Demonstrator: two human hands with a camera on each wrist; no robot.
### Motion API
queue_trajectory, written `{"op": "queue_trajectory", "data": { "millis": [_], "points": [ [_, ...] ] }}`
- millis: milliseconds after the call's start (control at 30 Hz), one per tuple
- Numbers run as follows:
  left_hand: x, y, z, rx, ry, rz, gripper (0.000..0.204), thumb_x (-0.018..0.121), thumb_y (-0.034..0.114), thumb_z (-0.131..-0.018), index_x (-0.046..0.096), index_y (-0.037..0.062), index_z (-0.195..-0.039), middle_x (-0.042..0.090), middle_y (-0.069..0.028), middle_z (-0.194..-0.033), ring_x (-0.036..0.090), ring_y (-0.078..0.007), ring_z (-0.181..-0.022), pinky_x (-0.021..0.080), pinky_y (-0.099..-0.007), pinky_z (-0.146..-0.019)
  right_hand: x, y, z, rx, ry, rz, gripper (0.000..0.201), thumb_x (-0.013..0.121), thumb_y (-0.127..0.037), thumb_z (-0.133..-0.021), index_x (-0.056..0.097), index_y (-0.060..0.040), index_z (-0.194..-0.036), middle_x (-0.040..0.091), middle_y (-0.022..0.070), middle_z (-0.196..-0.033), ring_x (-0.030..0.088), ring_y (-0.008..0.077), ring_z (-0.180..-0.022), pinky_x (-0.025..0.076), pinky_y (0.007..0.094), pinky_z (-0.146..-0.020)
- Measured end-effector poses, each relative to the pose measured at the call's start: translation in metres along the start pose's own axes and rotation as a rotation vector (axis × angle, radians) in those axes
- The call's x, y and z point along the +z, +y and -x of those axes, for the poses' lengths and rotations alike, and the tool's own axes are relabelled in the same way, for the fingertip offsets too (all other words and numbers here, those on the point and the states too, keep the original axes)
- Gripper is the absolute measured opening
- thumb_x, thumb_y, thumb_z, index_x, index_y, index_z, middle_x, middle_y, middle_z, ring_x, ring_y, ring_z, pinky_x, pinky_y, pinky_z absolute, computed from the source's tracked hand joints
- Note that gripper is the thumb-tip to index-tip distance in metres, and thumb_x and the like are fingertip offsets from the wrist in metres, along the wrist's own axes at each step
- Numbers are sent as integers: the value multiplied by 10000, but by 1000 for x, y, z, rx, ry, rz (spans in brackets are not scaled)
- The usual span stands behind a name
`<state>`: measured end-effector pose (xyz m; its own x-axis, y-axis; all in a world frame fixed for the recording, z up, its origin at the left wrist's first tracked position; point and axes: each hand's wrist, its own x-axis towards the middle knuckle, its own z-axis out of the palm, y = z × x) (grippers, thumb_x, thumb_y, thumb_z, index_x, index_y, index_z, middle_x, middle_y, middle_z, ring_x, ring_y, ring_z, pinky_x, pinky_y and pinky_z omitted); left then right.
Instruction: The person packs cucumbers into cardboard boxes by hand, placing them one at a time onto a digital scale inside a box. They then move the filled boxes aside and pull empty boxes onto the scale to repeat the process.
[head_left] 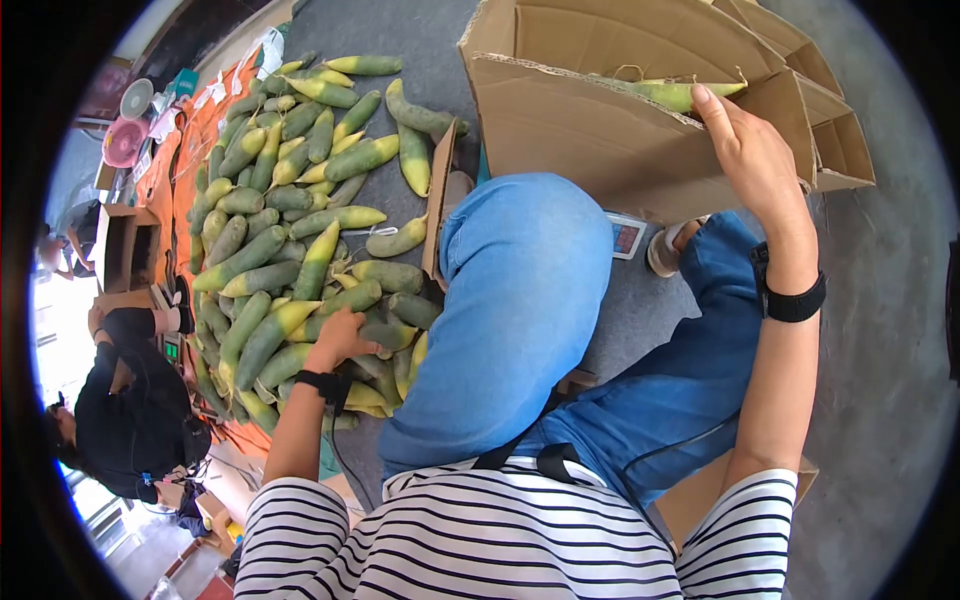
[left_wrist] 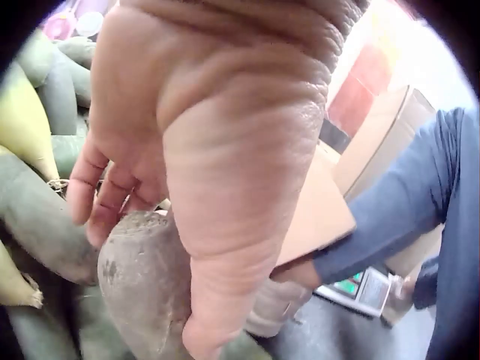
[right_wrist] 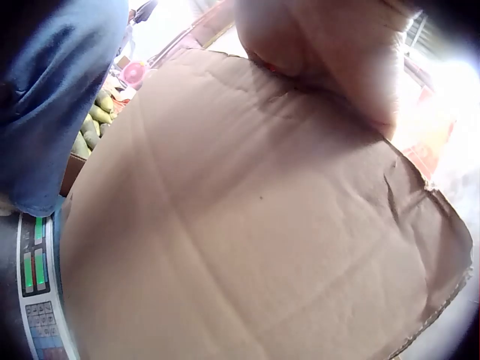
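Observation:
A green radish [head_left: 662, 96] lies along the inside of an upright cardboard box [head_left: 600, 120], just below its torn rim. My right hand [head_left: 752, 150] grips it near the thin tip, thumb on top, the other fingers hidden. The box wall fills most of the right wrist view, with that hand [right_wrist: 330, 52] over its top edge. On the left, my left hand [head_left: 342, 338] is down at the near side of a big heap of green radishes [head_left: 290, 215]. Its thumb and fingers go round the blunt end of one greyish-green radish [left_wrist: 142, 281].
An orange sheet [head_left: 205, 135] runs along the heap's far side. A scale [head_left: 627, 236] with a lit display stands under the box, beside my knee [head_left: 525, 240]. A cardboard flap [head_left: 440, 200] borders the heap. Another person in black [head_left: 135, 400] is at the far left.

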<state>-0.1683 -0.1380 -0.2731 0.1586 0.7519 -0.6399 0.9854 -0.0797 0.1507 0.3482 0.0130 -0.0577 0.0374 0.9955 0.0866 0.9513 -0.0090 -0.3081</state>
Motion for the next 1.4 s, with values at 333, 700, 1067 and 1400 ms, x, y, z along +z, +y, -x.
{"op": "queue_trajectory", "data": {
  "millis": [333, 700, 1067, 1400],
  "points": [
    [-193, 58, 37, 124, 688, 610, 507, 781, 358, -721, 623, 15, -1059, 632, -63, -977, 586, -146, -925, 459, -303, -849, 0, 0, 3, -37, -8, 79, 630, 258, -518, -998, 668, -52, -893, 682, 190, -874, 635, 368, -912, 494, 468, -822],
    [-314, 214, -29, 682, 867, 646, 379, 692, 349, -870, 644, 5, -1021, 647, -40, -897, 590, -98, -833, 476, -262, -750, -3, 0, 11, -57, 8, 0, 576, 312, -491, -998, 663, -52, -871, 666, 193, -828, 620, 379, -882, 473, 469, -793],
    [-8, 35, -68, 133, 356, -75, 363, 726, 209, -716, 562, 49, -998, 589, -148, -1035, 560, -351, -1016, 477, -444, -844, 2, 2, 10, -57, 36, 23, 561, 299, -475, -1008, 684, -67, -977, 671, 185, -859, 619, 372, -891, 473, 452, -799],
    [72, 43, -82, 147, 196, -349, 466, 771, 185, -650, 542, 86, -1044, 543, -110, -1046, 552, -288, -1000, 457, -414, -835, 6, -2, 5, 17, 31, -10, 574, 291, -489, -1006, 708, -95, -997, 695, 141, -900, 639, 333, -919, 478, 404, -819]
  ]
}}
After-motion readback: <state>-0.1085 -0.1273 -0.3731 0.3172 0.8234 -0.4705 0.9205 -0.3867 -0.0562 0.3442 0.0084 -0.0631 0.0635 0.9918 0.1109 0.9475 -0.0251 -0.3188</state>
